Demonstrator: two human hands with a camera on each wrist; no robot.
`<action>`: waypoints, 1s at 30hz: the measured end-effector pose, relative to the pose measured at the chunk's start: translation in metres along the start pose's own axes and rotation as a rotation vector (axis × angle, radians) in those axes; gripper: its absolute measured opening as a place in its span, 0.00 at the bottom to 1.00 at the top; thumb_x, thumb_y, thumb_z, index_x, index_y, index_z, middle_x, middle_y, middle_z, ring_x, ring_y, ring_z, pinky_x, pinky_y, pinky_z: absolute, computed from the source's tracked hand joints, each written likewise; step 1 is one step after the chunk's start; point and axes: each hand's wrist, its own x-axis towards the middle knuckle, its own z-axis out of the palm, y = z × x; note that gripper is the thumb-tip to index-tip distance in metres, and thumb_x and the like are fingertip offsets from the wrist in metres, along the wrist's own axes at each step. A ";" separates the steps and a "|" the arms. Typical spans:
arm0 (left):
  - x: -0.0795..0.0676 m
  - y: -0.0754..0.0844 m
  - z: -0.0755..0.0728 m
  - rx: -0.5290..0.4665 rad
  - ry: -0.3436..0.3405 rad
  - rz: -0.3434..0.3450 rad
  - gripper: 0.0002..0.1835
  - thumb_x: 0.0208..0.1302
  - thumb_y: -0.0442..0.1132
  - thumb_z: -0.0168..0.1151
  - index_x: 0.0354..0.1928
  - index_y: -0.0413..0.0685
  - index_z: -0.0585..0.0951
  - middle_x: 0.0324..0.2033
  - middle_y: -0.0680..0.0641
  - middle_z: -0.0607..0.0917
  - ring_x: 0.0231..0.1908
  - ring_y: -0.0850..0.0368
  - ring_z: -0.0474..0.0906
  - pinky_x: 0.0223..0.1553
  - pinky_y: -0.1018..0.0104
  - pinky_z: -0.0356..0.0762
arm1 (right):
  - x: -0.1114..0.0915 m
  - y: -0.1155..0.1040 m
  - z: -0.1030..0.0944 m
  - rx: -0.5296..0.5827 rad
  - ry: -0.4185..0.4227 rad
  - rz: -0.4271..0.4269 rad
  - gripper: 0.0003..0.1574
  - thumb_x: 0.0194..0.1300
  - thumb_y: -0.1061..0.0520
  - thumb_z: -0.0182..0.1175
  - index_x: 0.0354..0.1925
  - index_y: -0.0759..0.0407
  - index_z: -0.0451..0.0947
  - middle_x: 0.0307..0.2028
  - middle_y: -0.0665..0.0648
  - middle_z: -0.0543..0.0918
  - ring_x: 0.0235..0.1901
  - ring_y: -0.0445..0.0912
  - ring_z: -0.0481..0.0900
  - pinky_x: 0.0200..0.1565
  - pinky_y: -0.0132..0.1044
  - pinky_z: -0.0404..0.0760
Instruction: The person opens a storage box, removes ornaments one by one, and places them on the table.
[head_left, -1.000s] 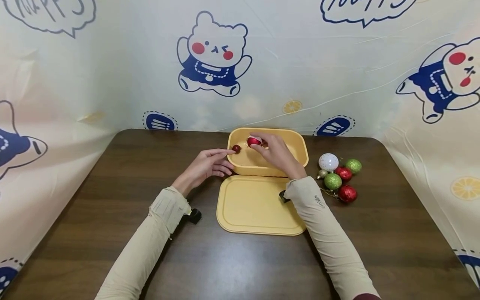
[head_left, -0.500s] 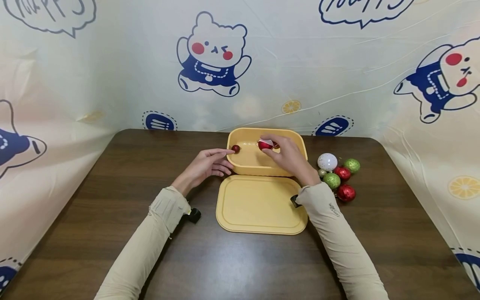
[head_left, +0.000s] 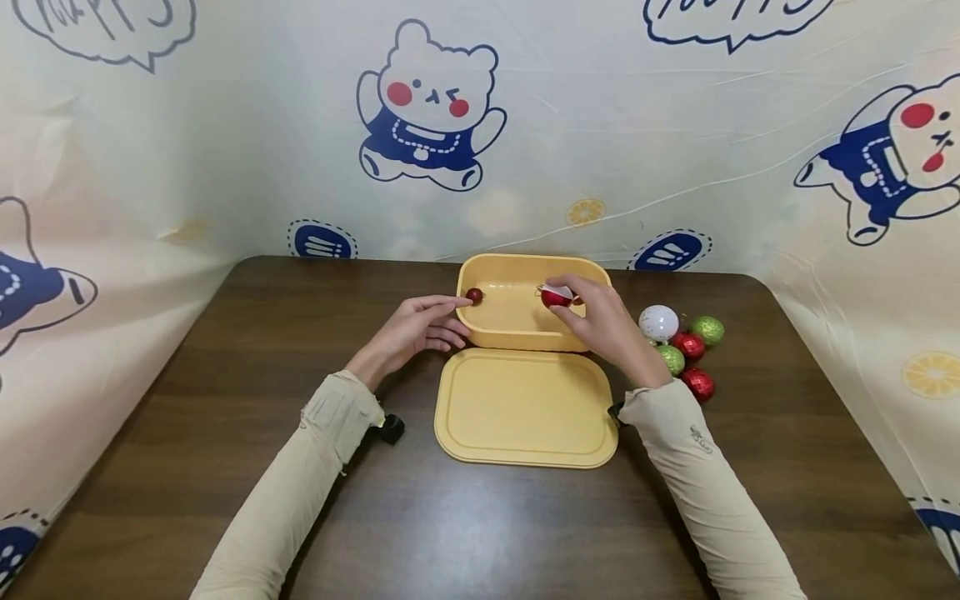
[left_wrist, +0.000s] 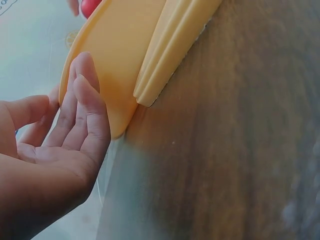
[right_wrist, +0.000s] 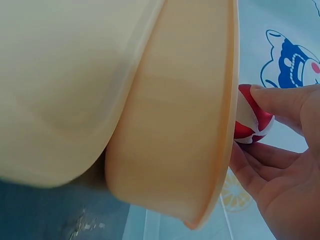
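A yellow storage box (head_left: pixel 517 340) stands at the back of the table. Over its right half my right hand (head_left: pixel 603 321) pinches a red-and-white Christmas ball (head_left: pixel 557 297) between thumb and fingers, as the ball (right_wrist: pixel 255 117) in the right wrist view also shows. A bit of darker red shows behind these fingers, too hidden to name. Inside the box at the left lies a small dark red ball (head_left: pixel 475 296). My left hand (head_left: pixel 416 327) touches the box's left rim, fingers extended and relaxed; in the left wrist view the left hand (left_wrist: pixel 65 130) curves loosely beside the box wall.
The yellow lid (head_left: pixel 525 408) lies flat on the table in front of the box. To the right several Christmas balls are grouped: a white ball (head_left: pixel 658 322), green ones (head_left: pixel 707 331) and red ones (head_left: pixel 698 384). A patterned curtain (head_left: pixel 540 167) hangs behind the table.
My right hand has moved to the right inside the box with the red-and-white Christmas ball. My left hand has stayed at the left rim, and the small dark red ball has not moved.
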 end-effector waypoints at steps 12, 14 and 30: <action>0.003 0.002 0.000 -0.005 0.000 -0.001 0.24 0.78 0.45 0.51 0.68 0.41 0.72 0.41 0.37 0.87 0.36 0.51 0.87 0.37 0.62 0.84 | -0.018 0.007 -0.013 -0.036 0.008 0.005 0.22 0.63 0.64 0.68 0.56 0.60 0.77 0.53 0.62 0.83 0.49 0.54 0.82 0.53 0.53 0.81; 0.003 0.001 0.000 -0.006 -0.001 -0.004 0.23 0.78 0.45 0.51 0.68 0.41 0.72 0.41 0.38 0.87 0.36 0.51 0.87 0.37 0.62 0.84 | -0.021 0.008 -0.014 -0.035 0.016 -0.008 0.22 0.63 0.65 0.68 0.55 0.61 0.77 0.52 0.63 0.83 0.48 0.54 0.82 0.53 0.53 0.80; 0.004 0.002 0.001 -0.019 -0.004 -0.012 0.22 0.78 0.45 0.50 0.67 0.43 0.74 0.39 0.38 0.88 0.35 0.51 0.87 0.36 0.63 0.84 | -0.046 0.017 -0.038 -0.077 0.042 0.027 0.25 0.62 0.62 0.70 0.56 0.58 0.75 0.49 0.58 0.83 0.43 0.49 0.80 0.50 0.52 0.81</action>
